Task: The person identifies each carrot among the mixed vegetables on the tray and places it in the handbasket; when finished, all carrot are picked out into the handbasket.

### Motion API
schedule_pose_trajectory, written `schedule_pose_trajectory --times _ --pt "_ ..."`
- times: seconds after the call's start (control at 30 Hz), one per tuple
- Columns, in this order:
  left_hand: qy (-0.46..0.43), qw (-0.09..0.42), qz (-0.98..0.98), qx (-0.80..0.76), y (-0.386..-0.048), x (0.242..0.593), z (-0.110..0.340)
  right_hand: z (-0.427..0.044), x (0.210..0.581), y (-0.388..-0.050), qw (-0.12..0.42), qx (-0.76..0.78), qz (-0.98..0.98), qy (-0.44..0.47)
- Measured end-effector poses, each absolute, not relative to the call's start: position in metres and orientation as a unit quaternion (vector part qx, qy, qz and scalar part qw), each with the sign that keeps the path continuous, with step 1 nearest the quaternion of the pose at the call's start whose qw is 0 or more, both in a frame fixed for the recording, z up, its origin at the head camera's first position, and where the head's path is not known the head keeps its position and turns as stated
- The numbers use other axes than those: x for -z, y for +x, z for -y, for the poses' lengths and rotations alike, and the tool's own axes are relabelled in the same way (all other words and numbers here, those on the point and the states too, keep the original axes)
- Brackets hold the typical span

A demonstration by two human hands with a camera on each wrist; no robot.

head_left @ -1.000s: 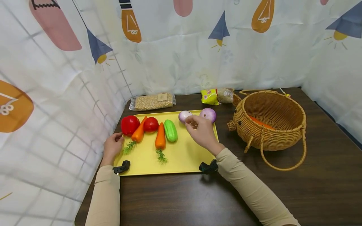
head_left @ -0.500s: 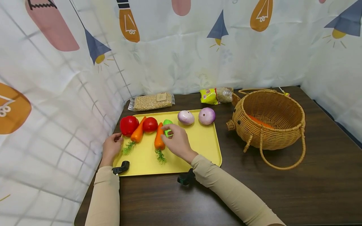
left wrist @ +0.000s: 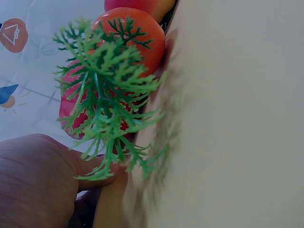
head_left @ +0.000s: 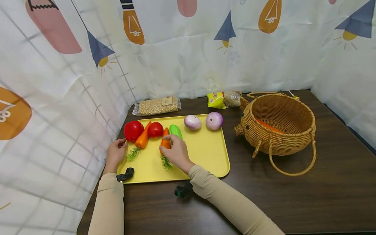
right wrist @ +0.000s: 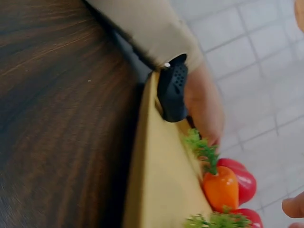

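Observation:
My left hand (head_left: 115, 155) pinches the left rim of a yellow tray (head_left: 205, 156), close to a red bell pepper (head_left: 133, 131). My right hand (head_left: 177, 153) hovers over the right-hand carrot (head_left: 165, 144), thumb and fingers spread around it and partly hiding it. In the right wrist view, a fingertip (right wrist: 293, 206) appears apart from the vegetables. Another carrot (head_left: 142, 140) lies between the pepper and a tomato (head_left: 155, 130). A green cucumber-like vegetable (head_left: 175, 131) is just beyond my right hand. Carrot greens (left wrist: 109, 90) fill much of the left wrist view.
Two purple onions (head_left: 192, 122) sit at the tray's back right. A wicker pig basket (head_left: 279, 143) with something orange inside stands right of the tray. Behind lie a bag of grain (head_left: 155, 106) and a yellow packet (head_left: 216, 100). Patterned cloth (head_left: 182, 65) bounds the table.
My right hand has moved left from near the onions, past the green vegetable, and lowered to the right-hand carrot. My left hand has stayed at the tray rim.

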State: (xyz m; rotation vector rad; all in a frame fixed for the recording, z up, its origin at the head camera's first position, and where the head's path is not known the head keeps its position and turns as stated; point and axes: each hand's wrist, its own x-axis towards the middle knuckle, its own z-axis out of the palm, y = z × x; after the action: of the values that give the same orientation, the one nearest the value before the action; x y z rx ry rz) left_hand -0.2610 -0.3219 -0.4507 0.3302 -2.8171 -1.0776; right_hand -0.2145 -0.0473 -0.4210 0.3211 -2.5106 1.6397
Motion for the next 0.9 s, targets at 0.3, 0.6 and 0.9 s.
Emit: schedule_pose_trajectory --times 0.3,0.6,0.9 --pt "0.108 0.053 0.927 0.356 -0.261 0.450 0.322 0.066 0.433 -0.213 0.095 -0.519 0.843 0.098" --pt "0.107 0.051 0.928 0.353 -0.262 0.451 0.321 0.068 0.448 -0.214 0.105 -0.519 0.845 0.077" --pt "0.110 0.054 0.927 0.354 -0.261 0.450 0.321 0.070 0.452 -0.214 0.097 -0.502 0.857 0.056"
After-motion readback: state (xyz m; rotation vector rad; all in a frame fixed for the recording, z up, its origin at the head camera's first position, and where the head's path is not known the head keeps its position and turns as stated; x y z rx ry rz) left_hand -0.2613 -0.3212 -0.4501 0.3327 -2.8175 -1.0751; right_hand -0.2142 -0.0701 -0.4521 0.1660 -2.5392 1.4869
